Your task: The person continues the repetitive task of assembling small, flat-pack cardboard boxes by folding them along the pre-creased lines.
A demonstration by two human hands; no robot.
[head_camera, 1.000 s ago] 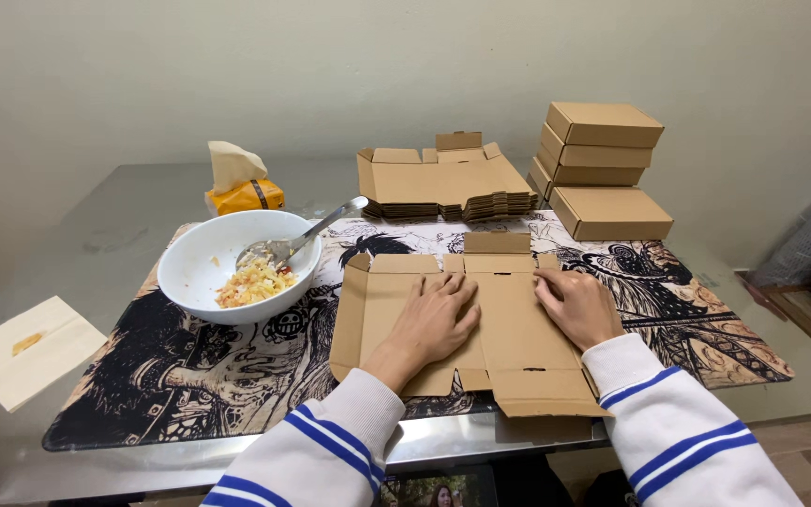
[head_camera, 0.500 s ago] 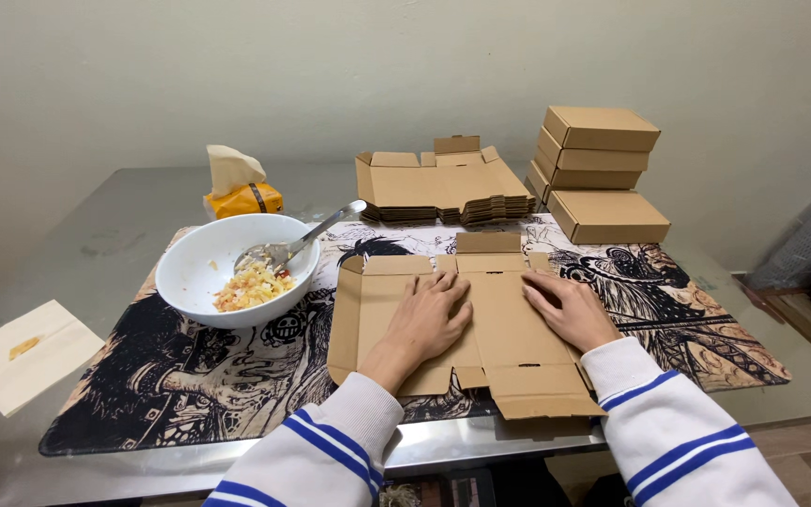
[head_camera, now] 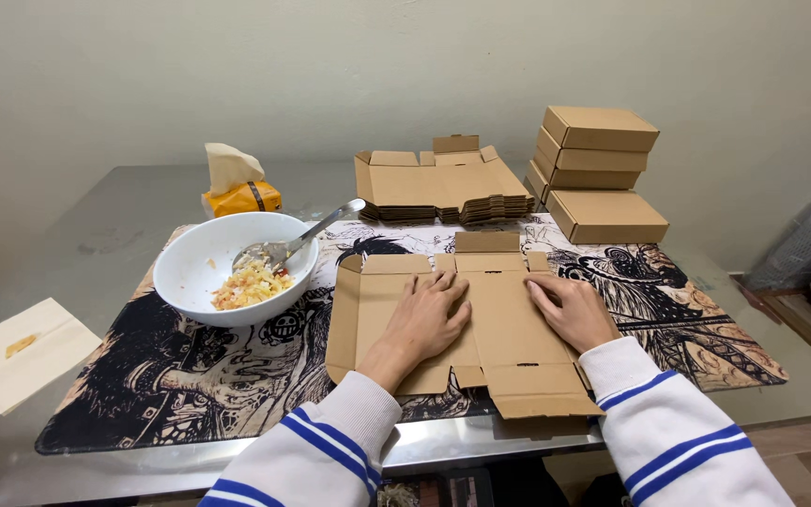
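A flat, unfolded brown cardboard box blank lies on the printed black-and-white mat in front of me. My left hand rests palm down on its left-middle panel, fingers spread slightly. Pressed flat on the blank's right part is my right hand, fingers pointing left toward the centre fold. Neither hand grips anything. Both sleeves are white with blue stripes.
A white bowl with food and a metal spoon stands at the left. Behind are a stack of flat blanks, three folded boxes, and a yellow tissue pack. A stained napkin lies far left on the glass table.
The view has shifted slightly. Both hands stay flat on the blank, with the right hand having slid a little toward the centre.
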